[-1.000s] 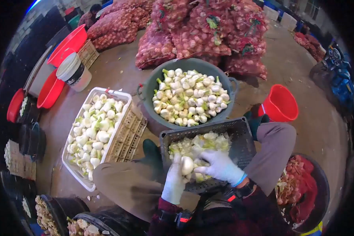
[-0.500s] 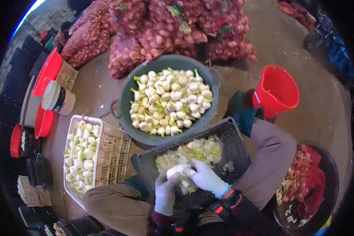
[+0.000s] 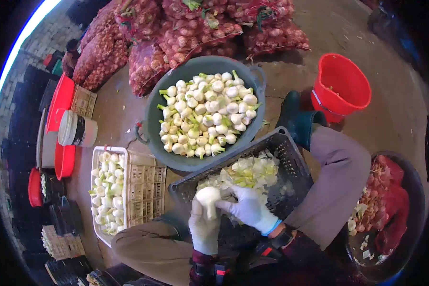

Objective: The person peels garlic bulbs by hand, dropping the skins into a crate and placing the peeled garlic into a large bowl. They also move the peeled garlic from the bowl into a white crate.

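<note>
A white garlic bulb [image 3: 208,195] with its short neck pointing down is held up in my gloved left hand [image 3: 204,232], whose fingers close around its side. My gloved right hand [image 3: 251,209] is closed against the same bulb, thumb at its neck; the other fingertips are partly hidden. Below both hands is a black plastic crate [image 3: 294,159] between my legs, with pale and greenish peeled skins [image 3: 252,171] inside. Just beyond it stands a large grey-green tub [image 3: 152,107] heaped with white garlic bulbs [image 3: 209,114] with green stem stubs.
To the left is a white crate [image 3: 145,190] of cleaner bulbs. A red bucket [image 3: 341,88] stands right. Further right, a dark basin [image 3: 414,209] holds reddish bulbs and red netting. Full mesh sacks [image 3: 186,33] line the back. A white pail [image 3: 78,128] sits among red tubs.
The bulb has turned so its neck points down and is now plainly visible in my left hand. My right hand has shifted slightly right. The whole view has tilted a little.
</note>
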`<state>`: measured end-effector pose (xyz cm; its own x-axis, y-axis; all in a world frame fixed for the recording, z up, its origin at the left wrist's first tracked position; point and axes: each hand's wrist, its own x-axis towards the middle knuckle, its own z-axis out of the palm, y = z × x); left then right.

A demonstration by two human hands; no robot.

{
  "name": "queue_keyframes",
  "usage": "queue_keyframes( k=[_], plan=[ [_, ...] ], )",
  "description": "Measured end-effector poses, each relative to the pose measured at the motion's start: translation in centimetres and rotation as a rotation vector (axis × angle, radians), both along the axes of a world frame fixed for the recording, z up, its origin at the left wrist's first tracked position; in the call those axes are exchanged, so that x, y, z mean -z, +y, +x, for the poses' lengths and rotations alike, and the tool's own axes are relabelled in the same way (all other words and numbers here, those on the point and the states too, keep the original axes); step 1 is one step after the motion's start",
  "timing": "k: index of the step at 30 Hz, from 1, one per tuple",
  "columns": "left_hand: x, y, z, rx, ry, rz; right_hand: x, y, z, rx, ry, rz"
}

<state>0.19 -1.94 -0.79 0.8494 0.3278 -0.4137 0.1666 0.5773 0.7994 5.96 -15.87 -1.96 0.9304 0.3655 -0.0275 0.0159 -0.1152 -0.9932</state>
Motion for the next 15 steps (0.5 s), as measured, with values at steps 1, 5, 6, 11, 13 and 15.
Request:
queue_keyframes(
  k=[1, 5, 6, 11, 13, 15],
  plan=[
    [1.2, 0.7, -0.2, -0.019, 0.008, -0.318, -0.4, 0.5, -0.3, 0.051, 0.013, -0.098],
    [1.0, -0.3, 0.0, -0.048, 0.078, -0.302, 0.8, 1.6, -1.2, 0.218, -0.053, -0.171],
    [1.5, -0.4, -0.2, -0.034, 0.090, -0.302, 1.0, 1.7, -1.1, 0.247, -0.029, -0.200],
    [1.8, -0.7, 0.0, 0.166, 0.142, 0.454, 2.8, 2.3, -0.1, 0.257, 0.217, -0.056],
    [1.7, -0.1, 0.4, 0.041, 0.115, 0.091, 3.1, 2.0, 0.3, 0.211, 0.307, 0.029],
    [1.9, 0.3, 0.7, -0.093, 0.083, -0.269, 2.5, 1.5, 0.4, 0.170, 0.231, -0.027]
  ],
)
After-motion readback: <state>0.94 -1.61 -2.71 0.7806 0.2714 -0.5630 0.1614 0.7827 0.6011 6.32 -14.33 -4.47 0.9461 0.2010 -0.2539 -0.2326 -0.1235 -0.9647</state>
